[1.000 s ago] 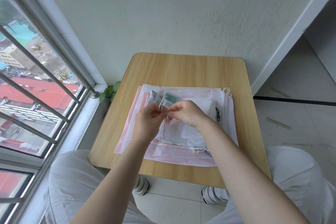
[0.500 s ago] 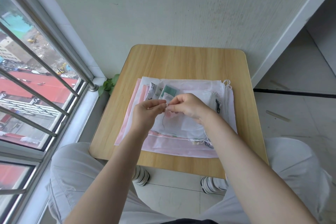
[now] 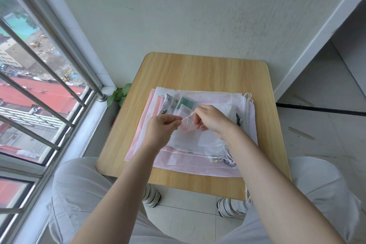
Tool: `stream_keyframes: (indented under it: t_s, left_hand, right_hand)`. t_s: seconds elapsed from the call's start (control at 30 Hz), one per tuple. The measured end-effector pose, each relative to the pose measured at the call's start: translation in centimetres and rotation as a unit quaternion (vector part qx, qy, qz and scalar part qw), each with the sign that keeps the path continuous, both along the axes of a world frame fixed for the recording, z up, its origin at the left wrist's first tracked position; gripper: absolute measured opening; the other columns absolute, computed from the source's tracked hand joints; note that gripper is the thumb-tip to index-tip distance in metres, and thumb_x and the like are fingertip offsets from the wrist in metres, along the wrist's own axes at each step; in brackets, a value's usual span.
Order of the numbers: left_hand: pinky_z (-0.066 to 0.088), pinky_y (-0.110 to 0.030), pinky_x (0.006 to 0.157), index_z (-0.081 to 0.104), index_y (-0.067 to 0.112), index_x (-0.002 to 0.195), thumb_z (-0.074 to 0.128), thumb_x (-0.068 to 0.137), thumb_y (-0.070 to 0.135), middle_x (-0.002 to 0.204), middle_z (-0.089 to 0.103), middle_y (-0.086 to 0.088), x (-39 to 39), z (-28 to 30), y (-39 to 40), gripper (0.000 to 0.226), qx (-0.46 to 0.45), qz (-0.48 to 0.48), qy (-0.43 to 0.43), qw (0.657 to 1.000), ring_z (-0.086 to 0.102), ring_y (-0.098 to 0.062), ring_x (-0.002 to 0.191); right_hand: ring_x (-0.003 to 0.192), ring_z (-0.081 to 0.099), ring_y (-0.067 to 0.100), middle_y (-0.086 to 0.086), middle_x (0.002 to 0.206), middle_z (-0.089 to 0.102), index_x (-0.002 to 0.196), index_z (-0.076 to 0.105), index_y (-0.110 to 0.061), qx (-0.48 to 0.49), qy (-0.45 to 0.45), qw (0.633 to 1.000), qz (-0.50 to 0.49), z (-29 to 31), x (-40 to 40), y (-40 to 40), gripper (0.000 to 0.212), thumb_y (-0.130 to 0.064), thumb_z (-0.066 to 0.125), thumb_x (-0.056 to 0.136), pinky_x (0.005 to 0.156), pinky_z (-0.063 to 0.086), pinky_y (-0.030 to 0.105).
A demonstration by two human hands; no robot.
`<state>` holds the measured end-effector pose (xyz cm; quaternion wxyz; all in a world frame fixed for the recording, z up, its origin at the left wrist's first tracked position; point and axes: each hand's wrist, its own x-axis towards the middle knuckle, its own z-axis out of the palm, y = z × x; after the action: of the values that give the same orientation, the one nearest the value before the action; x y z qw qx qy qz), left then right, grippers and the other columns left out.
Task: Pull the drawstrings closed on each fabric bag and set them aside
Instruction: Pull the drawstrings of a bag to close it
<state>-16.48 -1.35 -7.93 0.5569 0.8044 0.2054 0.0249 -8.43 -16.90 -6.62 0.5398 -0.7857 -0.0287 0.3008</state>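
Note:
A stack of flat fabric bags (image 3: 213, 97), white, pink and patterned, lies on a small wooden table (image 3: 198, 69). Above the stack I hold a small sheer pinkish bag (image 3: 188, 127). My left hand (image 3: 162, 127) pinches its thin white drawstring (image 3: 187, 118) at the left end. My right hand (image 3: 212, 119) pinches the string and the bag's mouth on the right side. The string runs taut between the two hands. Loose cords of lower bags show at the stack's right edge (image 3: 248, 96).
The table stands against a grey wall (image 3: 178, 16), with a barred window (image 3: 39, 85) close on the left and a small green plant (image 3: 119, 95) at the sill. My knees and shoes (image 3: 151, 197) are under the table's near edge. Tiled floor lies to the right.
My hands have drawn apart, the left moving leftward, so a short stretch of drawstring now shows between them. The view has tilted slightly.

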Motion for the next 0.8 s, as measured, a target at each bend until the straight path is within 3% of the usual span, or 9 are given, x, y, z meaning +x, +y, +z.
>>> stream_keyframes:
  t_s: [0.1, 0.27, 0.37, 0.43, 0.5, 0.57, 0.67, 0.8]
  left_hand:
    - [0.042, -0.015, 0.059, 0.078, 0.016, 0.092, 0.072, 0.086, 0.015, 0.073, 0.069, 0.006, 0.0, 0.1, 0.0, 0.008, 0.023, -0.005, 0.008, 1.000, 0.060, -0.005, 0.065]
    - [0.050, -0.023, 0.061, 0.075, 0.015, 0.080, 0.073, 0.086, 0.019, 0.068, 0.068, 0.002, 0.0, 0.2, 0.0, 0.007, 0.053, -0.011, 0.017, 0.998, 0.058, -0.009, 0.059]
    - [0.053, -0.025, 0.059, 0.071, 0.011, 0.082, 0.071, 0.088, 0.019, 0.066, 0.068, 0.001, -0.1, 0.4, 0.4, 0.010, 0.071, -0.018, 0.041, 0.996, 0.058, -0.010, 0.055]
    - [0.054, -0.029, 0.058, 0.069, 0.012, 0.082, 0.068, 0.090, 0.020, 0.064, 0.068, 0.000, -0.2, 0.4, 0.9, 0.011, 0.092, -0.027, 0.065, 0.993, 0.058, -0.012, 0.052]
    - [0.050, -0.025, 0.050, 0.067, 0.013, 0.083, 0.067, 0.091, 0.021, 0.062, 0.068, 0.000, -0.3, 0.6, 1.6, 0.011, 0.109, -0.055, 0.098, 0.988, 0.056, -0.010, 0.048]
    - [0.045, -0.020, 0.046, 0.068, 0.012, 0.084, 0.068, 0.090, 0.021, 0.062, 0.068, -0.001, -0.5, 1.0, 2.2, 0.011, 0.105, -0.098, 0.129, 0.981, 0.054, -0.009, 0.045]
    - [0.049, -0.019, 0.049, 0.071, 0.010, 0.086, 0.068, 0.090, 0.017, 0.066, 0.071, -0.004, -0.7, 1.5, 3.1, 0.008, 0.067, -0.120, 0.142, 0.980, 0.058, -0.009, 0.047]
    - [0.059, -0.025, 0.060, 0.072, 0.003, 0.094, 0.063, 0.093, 0.006, 0.076, 0.075, -0.011, -0.9, 1.7, 4.7, 0.010, -0.008, -0.102, 0.145, 0.984, 0.068, -0.017, 0.057]
  right_hand:
    - [0.067, 0.056, 0.023, 0.010, 0.071, 0.057, 0.075, 0.055, -0.009, 0.090, 0.034, 0.991, -0.091, -0.5, -0.1, 0.2, 0.022, -0.018, 0.049, 0.094, 0.060, 0.046, 0.033]
    - [0.068, 0.062, 0.025, 0.014, 0.075, 0.063, 0.065, 0.050, -0.009, 0.267, 0.104, 0.936, -0.204, -0.6, -0.7, 0.5, 0.026, -0.005, 0.052, 0.090, 0.058, 0.046, 0.031]
    - [0.065, 0.064, 0.023, 0.010, 0.069, 0.063, 0.065, 0.050, -0.010, 0.315, 0.148, 0.910, -0.224, -0.4, -0.7, 0.4, 0.024, -0.002, 0.049, 0.088, 0.054, 0.043, 0.029]
    - [0.055, 0.054, 0.022, 0.008, 0.060, 0.051, 0.062, 0.045, -0.011, 0.322, 0.160, 0.902, -0.240, -0.4, -0.5, 0.1, 0.027, -0.001, 0.048, 0.086, 0.047, 0.038, 0.028]
    - [0.052, 0.042, 0.022, 0.005, 0.055, 0.041, 0.064, 0.041, -0.013, 0.299, 0.141, 0.914, -0.234, -0.7, -0.1, -0.3, 0.026, -0.001, 0.048, 0.086, 0.042, 0.032, 0.025]
    - [0.058, 0.043, 0.022, 0.002, 0.051, 0.040, 0.069, 0.040, -0.014, 0.247, 0.103, 0.941, -0.207, -1.0, 0.0, -0.5, 0.025, -0.004, 0.051, 0.089, 0.042, 0.029, 0.024]
    - [0.068, 0.048, 0.025, 0.000, 0.048, 0.043, 0.070, 0.042, -0.015, 0.176, 0.055, 0.966, -0.181, -1.2, 0.0, -0.4, 0.024, -0.006, 0.056, 0.088, 0.045, 0.031, 0.025]
    - [0.058, 0.050, 0.018, 0.010, 0.077, 0.058, 0.083, 0.049, -0.014, 0.032, -0.033, 0.996, -0.074, -0.7, 0.1, -0.5, 0.012, -0.009, 0.059, 0.084, 0.052, 0.038, 0.026]
